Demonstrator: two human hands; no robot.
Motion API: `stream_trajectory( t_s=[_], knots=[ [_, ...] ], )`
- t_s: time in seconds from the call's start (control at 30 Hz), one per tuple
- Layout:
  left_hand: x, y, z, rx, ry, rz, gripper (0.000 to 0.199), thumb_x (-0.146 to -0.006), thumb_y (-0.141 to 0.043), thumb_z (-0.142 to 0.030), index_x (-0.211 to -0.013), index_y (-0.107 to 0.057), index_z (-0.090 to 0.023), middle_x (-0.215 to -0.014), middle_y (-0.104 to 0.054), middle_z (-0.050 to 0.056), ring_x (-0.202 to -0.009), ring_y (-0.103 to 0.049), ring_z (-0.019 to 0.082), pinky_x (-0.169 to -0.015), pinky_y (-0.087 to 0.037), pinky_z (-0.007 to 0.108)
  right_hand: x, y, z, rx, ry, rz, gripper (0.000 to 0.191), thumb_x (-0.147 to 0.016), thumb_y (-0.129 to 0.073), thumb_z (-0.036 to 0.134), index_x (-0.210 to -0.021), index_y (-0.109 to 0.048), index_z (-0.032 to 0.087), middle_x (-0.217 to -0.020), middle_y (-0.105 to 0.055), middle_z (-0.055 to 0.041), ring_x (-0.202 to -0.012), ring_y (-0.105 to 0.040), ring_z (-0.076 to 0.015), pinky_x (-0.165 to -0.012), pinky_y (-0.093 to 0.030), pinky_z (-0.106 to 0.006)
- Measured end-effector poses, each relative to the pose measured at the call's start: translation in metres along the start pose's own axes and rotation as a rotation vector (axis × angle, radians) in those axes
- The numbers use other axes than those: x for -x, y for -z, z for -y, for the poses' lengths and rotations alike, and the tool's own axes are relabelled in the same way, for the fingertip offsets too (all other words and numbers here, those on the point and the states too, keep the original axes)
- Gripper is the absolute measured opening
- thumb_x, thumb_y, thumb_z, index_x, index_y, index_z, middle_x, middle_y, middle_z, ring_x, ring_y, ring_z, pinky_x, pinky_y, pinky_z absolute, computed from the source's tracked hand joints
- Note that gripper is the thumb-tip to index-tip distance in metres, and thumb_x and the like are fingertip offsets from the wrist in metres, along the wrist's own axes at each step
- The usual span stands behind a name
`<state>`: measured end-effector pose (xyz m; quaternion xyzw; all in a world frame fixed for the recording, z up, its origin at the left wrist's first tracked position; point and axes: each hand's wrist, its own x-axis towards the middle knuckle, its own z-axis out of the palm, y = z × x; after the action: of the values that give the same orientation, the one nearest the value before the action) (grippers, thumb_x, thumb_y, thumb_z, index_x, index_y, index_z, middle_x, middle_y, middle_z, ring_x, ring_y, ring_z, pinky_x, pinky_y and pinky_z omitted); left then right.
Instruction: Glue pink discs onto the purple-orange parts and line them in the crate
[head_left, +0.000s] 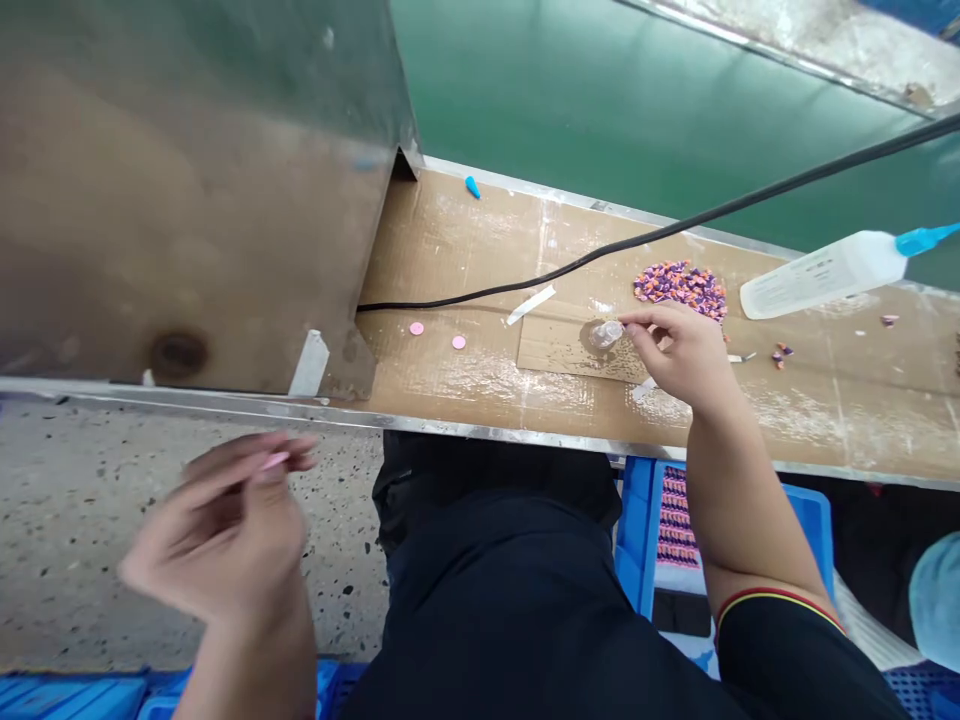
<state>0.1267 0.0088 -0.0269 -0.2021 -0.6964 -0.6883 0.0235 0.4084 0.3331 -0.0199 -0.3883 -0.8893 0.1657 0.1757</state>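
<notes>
My left hand, blurred by motion, is over the floor to the left of the bench. A small pink disc is pinched between its thumb and fingers. Over the bench, my right hand has thumb and forefinger closed at the rim of a small clear plastic cup. The cup is above a dark wet ring on a flat cardboard piece. Just behind my right hand lies a heap of small purple and orange pieces. Two more pink discs, one left of the other, lie on the bench.
A metal box fills the left side. From it a black cable crosses the bench toward the upper right. A white squeeze bottle with a blue tip lies at right. Beneath the bench edge, a blue crate holds rows of purple-pink pieces.
</notes>
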Motion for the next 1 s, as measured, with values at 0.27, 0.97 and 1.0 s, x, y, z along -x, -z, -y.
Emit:
stream_trajectory(
  t_s=[0.27, 0.97, 1.0],
  knots=[
    [0.051, -0.043, 0.031, 0.126, 0.185, 0.311, 0.010, -0.094, -0.087, -0.033, -0.101, -0.089, -0.026, -0.086, -0.084, 0.003, -0.068, -0.079, 0.013, -0.068, -0.071, 0.023, -0.004, -0.013, -0.001, 0.190, 0.098, 0.031, 0.022, -0.101, -0.055, 0.033, -0.098, -0.076, 0.026, -0.099, -0.080, -0.0109, -0.100, -0.070, -0.0331, -0.097, -0.055, -0.050],
    [0.064, -0.142, 0.004, 0.310, 0.320, 0.511, 0.026, -0.086, -0.094, -0.046, -0.092, -0.086, -0.022, -0.086, -0.086, 0.006, -0.076, -0.084, 0.018, -0.078, -0.075, 0.031, 0.064, -0.051, 0.089, -0.675, 0.030, -0.344, 0.009, -0.105, -0.068, 0.030, -0.106, -0.077, 0.027, -0.098, -0.080, -0.0055, -0.084, -0.080, -0.0219, -0.070, -0.068, -0.038],
    [0.065, -0.144, 0.003, 0.314, 0.313, 0.518, 0.027, -0.087, -0.093, -0.047, -0.092, -0.086, -0.022, -0.087, -0.086, 0.006, -0.077, -0.084, 0.019, -0.079, -0.075, 0.031, 0.067, -0.056, 0.095, -0.756, 0.029, -0.317, 0.010, -0.106, -0.068, 0.029, -0.108, -0.077, 0.028, -0.100, -0.080, -0.0054, -0.087, -0.081, -0.0219, -0.074, -0.070, -0.038]
  ],
)
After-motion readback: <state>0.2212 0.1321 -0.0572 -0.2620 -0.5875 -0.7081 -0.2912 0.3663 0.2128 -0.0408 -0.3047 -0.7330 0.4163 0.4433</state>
